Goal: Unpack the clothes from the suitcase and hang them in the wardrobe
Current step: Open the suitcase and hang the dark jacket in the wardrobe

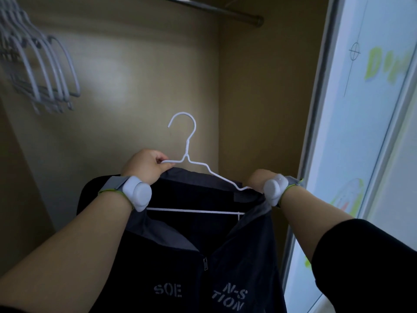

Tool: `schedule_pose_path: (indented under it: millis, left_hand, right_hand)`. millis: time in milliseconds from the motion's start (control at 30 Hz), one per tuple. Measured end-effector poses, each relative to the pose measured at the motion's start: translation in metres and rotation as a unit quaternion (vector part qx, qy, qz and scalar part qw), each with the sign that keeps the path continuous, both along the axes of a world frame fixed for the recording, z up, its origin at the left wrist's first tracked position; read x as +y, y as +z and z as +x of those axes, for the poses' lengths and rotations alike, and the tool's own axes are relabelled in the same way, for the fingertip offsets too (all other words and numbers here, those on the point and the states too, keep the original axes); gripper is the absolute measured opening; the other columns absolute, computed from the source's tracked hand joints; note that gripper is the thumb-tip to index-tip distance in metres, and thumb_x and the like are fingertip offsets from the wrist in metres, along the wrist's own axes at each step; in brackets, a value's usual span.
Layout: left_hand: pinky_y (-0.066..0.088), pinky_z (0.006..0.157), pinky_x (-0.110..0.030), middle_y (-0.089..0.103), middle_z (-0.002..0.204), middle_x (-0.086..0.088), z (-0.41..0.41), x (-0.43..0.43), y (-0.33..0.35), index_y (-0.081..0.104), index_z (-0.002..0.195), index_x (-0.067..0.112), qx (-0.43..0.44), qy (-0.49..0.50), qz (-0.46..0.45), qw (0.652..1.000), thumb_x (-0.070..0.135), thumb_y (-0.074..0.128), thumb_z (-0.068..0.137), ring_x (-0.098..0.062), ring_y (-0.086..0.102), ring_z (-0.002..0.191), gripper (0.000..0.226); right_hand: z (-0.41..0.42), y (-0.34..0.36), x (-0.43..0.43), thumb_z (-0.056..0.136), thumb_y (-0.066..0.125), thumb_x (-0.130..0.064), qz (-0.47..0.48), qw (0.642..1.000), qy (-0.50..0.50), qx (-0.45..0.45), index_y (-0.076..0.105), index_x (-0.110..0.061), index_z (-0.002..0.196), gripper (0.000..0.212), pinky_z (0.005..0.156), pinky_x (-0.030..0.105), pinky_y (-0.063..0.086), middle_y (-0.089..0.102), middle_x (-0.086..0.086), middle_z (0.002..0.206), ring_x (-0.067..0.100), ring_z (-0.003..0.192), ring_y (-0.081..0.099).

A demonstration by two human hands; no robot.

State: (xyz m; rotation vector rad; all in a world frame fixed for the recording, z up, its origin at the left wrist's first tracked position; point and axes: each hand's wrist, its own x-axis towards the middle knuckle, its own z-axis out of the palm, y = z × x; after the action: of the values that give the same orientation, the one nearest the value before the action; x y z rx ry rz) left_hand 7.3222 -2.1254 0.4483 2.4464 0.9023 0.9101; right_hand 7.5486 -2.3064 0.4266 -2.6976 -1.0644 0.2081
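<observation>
The left hand (146, 164) pinches the white wire hanger (186, 147) near its neck, fingers curled on the wire. A dark zip jacket (191, 256) sits on the hanger, inside the wardrobe (135, 86), below the rail (225, 12). The right hand (257, 179) is at the hanger's other end. Its fingers are hidden, so I cannot tell their grip.

Dim, soft wall glare, blurred edges

a single head-worn wide-angle view looks forward and a little down into the wardrobe (135, 86), close behind the left forearm (67, 245) and right forearm (304, 218) reaching in from the bottom corners. the rail (225, 11) crosses the top edge, and the door (361, 109) bends along the right side.
</observation>
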Motion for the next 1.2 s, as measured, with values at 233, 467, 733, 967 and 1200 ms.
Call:
schedule_pose_path:
  millis: [233,467,733,967,1200]
  left_hand:
    - [0.028,0.051,-0.024,0.035,0.05,0.002,0.002,-0.014,-0.004,0.039,0.05,0.017,0.149,-0.101,0.015,0.984,0.039,0.062,0.087,-0.012,0.033,0.049,0.049]
    - [0.039,0.065,-0.034,0.053,0.064,-0.01,0.018,-0.028,-0.016,0.042,0.057,0.014,0.183,-0.015,0.12,0.976,0.049,0.033,0.098,-0.03,0.053,0.069,0.055]
    - [0.038,0.06,-0.037,0.043,0.054,-0.008,0.012,-0.017,0.015,0.04,0.053,0.009,0.04,0.052,0.124,0.99,0.055,0.043,0.092,-0.035,0.051,0.067,0.06]
    - [0.032,0.054,-0.035,0.036,0.046,-0.005,0.003,-0.015,0.029,0.033,0.047,0.01,-0.037,0.068,0.148,0.986,0.054,0.05,0.089,-0.031,0.041,0.054,0.063]
    - [0.03,0.057,-0.032,0.043,0.067,-0.002,0.012,-0.032,0.024,0.044,0.058,0.016,0.038,0.081,0.237,0.967,0.054,0.043,0.092,-0.027,0.043,0.066,0.051]
  right_hand:
    - [-0.015,-0.01,0.002,0.1,0.039,-0.028,0.152,0.972,0.019,-0.178,0.059,-0.003,0.101,0.032,0.072,0.036,0.044,0.055,0.016,0.105,0.035,0.094,0.059]
    - [-0.042,0.018,0.003,0.097,0.043,-0.024,0.197,0.948,0.021,-0.249,0.057,-0.005,0.1,0.024,0.068,0.033,0.04,0.06,0.015,0.106,0.036,0.096,0.062]
    - [-0.058,0.021,-0.003,0.094,0.048,-0.04,0.201,0.951,0.199,-0.127,0.062,-0.012,0.094,0.031,0.08,0.036,0.049,0.065,0.014,0.101,0.032,0.097,0.06]
    - [-0.009,0.025,-0.015,0.076,0.063,-0.062,0.194,0.977,0.08,0.023,0.032,-0.023,0.141,0.083,0.106,0.037,0.038,0.038,0.01,0.134,0.031,0.123,0.045]
    - [-0.032,0.028,0.003,0.092,0.041,-0.01,0.214,0.974,0.035,-0.071,0.053,-0.005,0.112,0.024,0.08,0.036,0.043,0.043,0.018,0.12,0.038,0.089,0.055]
